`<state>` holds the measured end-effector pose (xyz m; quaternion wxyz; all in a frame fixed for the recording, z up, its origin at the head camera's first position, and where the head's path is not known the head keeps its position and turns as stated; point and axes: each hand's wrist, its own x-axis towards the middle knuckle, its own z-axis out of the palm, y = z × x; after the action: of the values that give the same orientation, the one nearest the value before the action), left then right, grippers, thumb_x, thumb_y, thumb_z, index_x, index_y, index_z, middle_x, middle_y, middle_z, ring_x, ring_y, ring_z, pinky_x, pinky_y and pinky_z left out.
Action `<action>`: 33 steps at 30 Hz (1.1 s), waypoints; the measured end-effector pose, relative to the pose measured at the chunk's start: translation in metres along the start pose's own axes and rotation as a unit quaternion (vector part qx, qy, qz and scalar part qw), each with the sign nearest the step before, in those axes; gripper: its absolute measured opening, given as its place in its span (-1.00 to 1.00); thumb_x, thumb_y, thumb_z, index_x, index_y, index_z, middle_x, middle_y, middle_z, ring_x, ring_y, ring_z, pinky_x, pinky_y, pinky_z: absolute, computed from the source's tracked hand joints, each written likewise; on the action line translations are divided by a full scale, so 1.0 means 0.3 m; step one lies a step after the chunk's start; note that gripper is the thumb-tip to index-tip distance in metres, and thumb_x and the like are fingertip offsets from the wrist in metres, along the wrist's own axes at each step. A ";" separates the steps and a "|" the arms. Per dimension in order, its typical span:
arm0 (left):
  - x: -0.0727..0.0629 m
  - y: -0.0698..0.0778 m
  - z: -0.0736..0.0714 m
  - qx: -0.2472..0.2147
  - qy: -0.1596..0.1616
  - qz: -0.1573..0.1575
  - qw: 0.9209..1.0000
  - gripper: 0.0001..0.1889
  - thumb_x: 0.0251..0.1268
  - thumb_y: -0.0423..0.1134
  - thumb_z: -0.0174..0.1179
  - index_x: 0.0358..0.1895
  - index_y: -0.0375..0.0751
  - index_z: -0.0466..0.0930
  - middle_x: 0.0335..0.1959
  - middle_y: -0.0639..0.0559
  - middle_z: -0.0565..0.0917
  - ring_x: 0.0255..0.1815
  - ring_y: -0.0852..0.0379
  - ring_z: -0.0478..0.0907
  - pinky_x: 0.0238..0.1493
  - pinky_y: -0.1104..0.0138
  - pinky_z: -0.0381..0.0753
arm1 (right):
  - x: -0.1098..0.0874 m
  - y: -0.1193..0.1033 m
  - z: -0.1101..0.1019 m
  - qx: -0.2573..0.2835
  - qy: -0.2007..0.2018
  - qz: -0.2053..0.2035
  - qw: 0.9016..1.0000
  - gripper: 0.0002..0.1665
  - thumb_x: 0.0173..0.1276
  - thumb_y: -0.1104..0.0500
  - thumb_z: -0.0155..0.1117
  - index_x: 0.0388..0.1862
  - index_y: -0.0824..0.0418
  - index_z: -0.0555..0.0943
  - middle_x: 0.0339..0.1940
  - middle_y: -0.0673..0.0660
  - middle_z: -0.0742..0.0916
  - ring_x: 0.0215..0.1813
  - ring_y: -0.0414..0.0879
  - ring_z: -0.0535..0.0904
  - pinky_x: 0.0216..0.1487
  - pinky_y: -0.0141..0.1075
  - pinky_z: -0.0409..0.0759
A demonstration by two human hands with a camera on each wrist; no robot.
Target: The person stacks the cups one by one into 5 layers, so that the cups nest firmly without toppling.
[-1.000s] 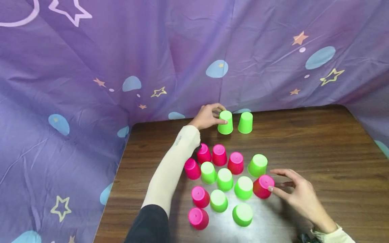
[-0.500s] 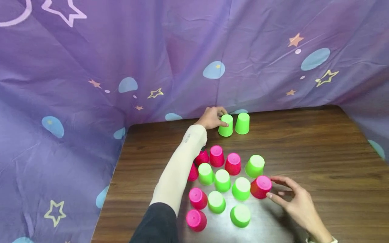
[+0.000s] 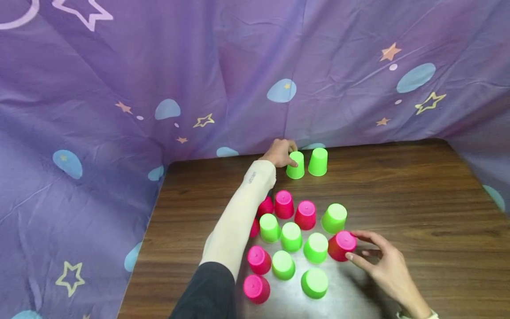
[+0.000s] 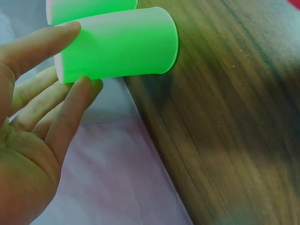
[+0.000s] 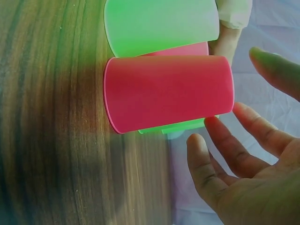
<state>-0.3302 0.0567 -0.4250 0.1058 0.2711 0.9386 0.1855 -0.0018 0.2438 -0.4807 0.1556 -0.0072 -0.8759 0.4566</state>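
At the back of the table, my left hand (image 3: 277,153) pinches an upside-down green cup (image 3: 295,166) between thumb and fingers. The left wrist view shows the thumb on the side of this green cup (image 4: 119,44) and fingertips at its opposite side. A second green cup (image 3: 318,162) stands just right of it, a small gap between. My right hand (image 3: 386,266) is beside an upside-down pink cup (image 3: 341,247), fingers spread. In the right wrist view the thumb is apart from the pink cup (image 5: 168,93), and a fingertip lies at its top edge.
Several more upside-down cups stand mid-table, including a green cup (image 3: 334,218), a front green cup (image 3: 314,283) and a pink cup (image 3: 256,289). My left forearm partly covers two pink cups. A purple curtain (image 3: 223,88) hangs behind the wooden table (image 3: 430,190).
The left hand's green cup has shifted slightly right, closer to the other back cup. My right hand has come a little nearer to the pink cup. The head view has shifted slightly.
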 end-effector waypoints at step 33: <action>-0.122 -0.081 -0.181 -0.119 0.011 -0.017 0.993 -0.44 0.13 -0.25 0.48 0.23 -0.20 0.55 0.20 -0.16 0.68 0.17 -0.07 0.68 0.28 0.20 0.60 | 0.005 0.000 0.032 -0.037 0.004 -0.003 0.999 -0.27 -0.11 0.34 0.67 0.13 0.24 0.63 -0.03 0.25 0.77 -0.26 -0.50 0.63 -0.28 -0.61 0.61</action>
<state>-0.3276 0.0018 -0.3820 0.1303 0.2391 0.9153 0.2966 -0.0058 0.2364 -0.4855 0.1599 -0.0122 -0.8918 0.4230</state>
